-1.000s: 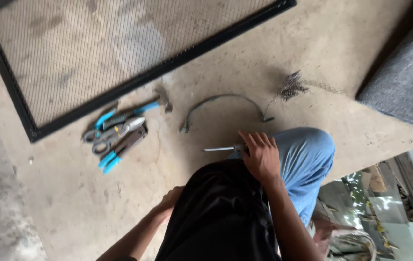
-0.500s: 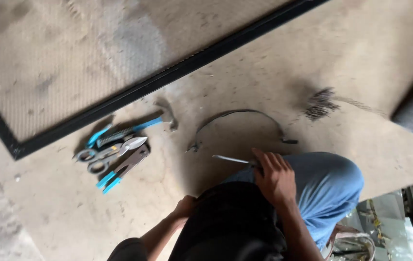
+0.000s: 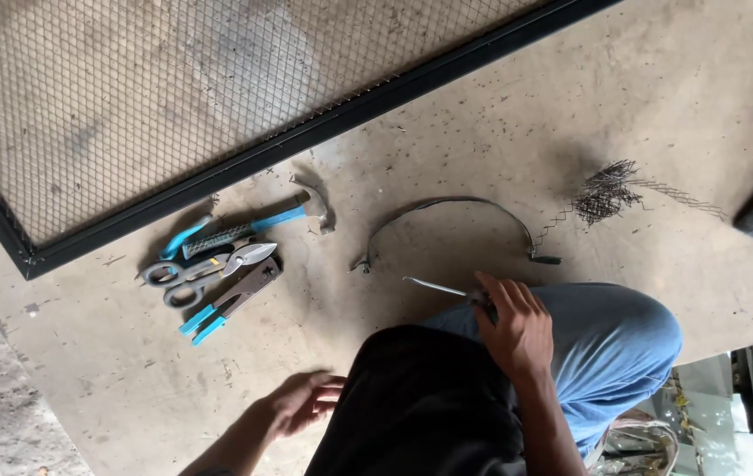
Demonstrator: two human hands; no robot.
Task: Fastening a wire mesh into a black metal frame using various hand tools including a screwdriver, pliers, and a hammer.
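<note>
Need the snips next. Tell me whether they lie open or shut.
Shut: the snips lie flat on the floor, blades together, among the other tools.

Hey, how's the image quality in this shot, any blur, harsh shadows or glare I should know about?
Head view: soft, even daylight, no glare. The tools and mesh frame look sharp and cast only faint shadows on the concrete floor. The right hand holding a thin metal piece is slightly soft, and the left hand is a little blurred. The lower right corner is cluttered and hard to read.
</note>
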